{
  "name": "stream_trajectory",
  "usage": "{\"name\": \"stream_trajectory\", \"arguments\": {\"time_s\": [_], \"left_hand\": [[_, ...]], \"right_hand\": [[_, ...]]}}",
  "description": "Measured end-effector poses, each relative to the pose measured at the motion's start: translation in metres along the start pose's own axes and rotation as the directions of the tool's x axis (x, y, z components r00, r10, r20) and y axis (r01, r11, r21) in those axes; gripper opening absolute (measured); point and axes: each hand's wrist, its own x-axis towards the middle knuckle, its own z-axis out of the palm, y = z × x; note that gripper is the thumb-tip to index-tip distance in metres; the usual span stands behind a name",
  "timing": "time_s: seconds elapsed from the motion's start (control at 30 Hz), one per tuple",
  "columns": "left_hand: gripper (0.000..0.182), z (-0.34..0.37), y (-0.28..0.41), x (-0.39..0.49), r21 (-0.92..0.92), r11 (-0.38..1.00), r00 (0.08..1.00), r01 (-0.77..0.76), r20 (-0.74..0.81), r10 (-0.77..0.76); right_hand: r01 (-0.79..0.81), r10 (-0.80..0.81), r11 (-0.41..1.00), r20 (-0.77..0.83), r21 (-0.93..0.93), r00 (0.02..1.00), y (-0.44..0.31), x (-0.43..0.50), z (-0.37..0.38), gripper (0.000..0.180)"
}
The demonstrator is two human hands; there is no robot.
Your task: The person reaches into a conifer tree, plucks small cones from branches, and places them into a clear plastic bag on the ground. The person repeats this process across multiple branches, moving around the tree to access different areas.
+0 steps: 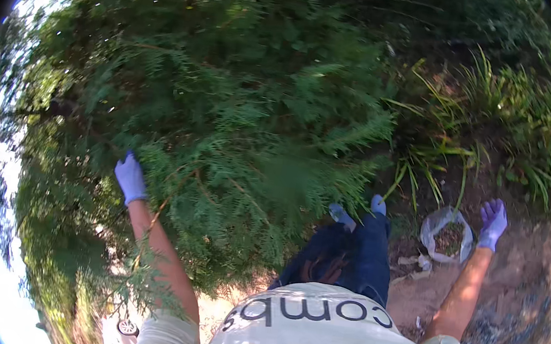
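Both of my hands wear thin purple gloves. My left hand (131, 178) is raised among the feathery green branches of a conifer (241, 116); its fingertips meet the foliage, and whether they grip a twig cannot be made out. On the other side, my right hand (493, 223) hangs with its fingers loosely curled, and no object shows in it. Beside it a translucent plastic bag (447, 235) stands with its mouth open on the soil, with plant debris inside.
Conifer branches spread before my body and over my left arm. Long-leaved plants (432, 155) grow beyond the bag. Pale scraps (419, 264) lie on bare soil (517, 263) by my feet. Part of a car with a wheel (128, 327) shows at lower left.
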Motion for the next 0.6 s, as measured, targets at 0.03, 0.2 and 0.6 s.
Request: {"name": "stream_trajectory", "arguments": {"time_s": [0.03, 0.2, 0.6], "left_hand": [[0.034, 0.007, 0.009, -0.004, -0.017, 0.995, 0.993, 0.096, -0.060, -0.097], [0.036, 0.026, 0.054, -0.031, 0.098, 0.970, 0.961, 0.224, -0.191, -0.202], [0.029, 0.033, 0.047, -0.031, 0.000, 0.984, 0.984, 0.178, -0.026, -0.178]], "right_hand": [[0.045, -0.038, 0.998, 0.120, -0.049, 0.992, -0.031, -0.007, 0.048, 0.042], [0.358, -0.231, 0.934, 0.794, 0.019, 0.563, -0.161, -0.175, 0.287, 0.031], [0.877, -0.211, 0.090, 0.870, 0.472, -0.447, -0.108, -0.608, 0.613, 0.045]]}}
